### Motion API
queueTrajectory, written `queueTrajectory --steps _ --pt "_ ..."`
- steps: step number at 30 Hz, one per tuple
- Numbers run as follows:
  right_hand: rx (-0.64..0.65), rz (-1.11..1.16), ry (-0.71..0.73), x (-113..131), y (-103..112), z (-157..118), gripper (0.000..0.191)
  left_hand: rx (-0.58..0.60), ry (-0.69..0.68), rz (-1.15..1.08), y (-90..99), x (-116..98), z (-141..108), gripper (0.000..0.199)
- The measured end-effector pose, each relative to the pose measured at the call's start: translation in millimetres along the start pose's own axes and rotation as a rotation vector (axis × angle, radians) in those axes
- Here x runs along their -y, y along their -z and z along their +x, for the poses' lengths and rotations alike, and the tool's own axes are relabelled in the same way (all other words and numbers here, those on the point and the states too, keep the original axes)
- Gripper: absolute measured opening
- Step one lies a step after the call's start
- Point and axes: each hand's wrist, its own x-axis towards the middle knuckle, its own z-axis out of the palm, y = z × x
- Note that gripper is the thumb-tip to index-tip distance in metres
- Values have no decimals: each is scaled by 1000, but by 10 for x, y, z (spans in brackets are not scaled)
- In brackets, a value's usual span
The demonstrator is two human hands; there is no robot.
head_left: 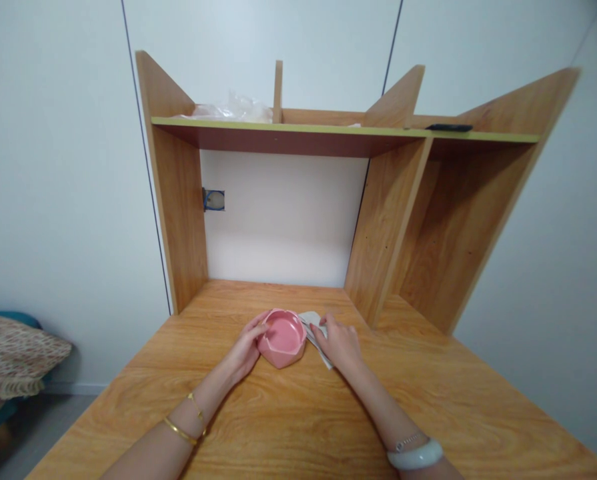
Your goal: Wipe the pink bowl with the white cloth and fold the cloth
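A pink, faceted ashtray [284, 335] is tilted toward me above the wooden desk, its round hollow facing up. My left hand [248, 347] grips its left side, thumb over the rim and the other fingers partly hidden. Close to its right side, my right hand [339, 341] pinches a folded white cloth or wipe [310, 317]. The cloth reaches the ashtray's right edge and hangs down below my fingers; whether it touches the ashtray I cannot tell.
The wooden desk [288, 427] carries an upright hutch with side panels [181, 220] and a shelf [288, 127]. A clear plastic bag [235, 108] and a flat black object [449, 127] lie up there. An open wall socket box [214, 200] shows behind. Left stands a seat with a patterned cushion [18, 353].
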Motion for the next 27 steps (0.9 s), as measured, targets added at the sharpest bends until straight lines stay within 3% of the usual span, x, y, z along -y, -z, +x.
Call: queueTrajectory --steps 6,11,18,24,27 --pt "46 -12 26 -45 12 32 21 16 10 7 31 7 23 40" --pt "63 47 16 -56 3 48 31 8 16 18 43 9 28 41" --pt "119 399 125 -226 -71 85 45 -19 -5 29 26 -16 9 39" --pt "-22 456 158 -263 -167 147 39 -15 -12 38 45 -10 29 37" --pt "-70 402 143 -267 -211 181 23 -6 -20 43 37 -8 28 38"
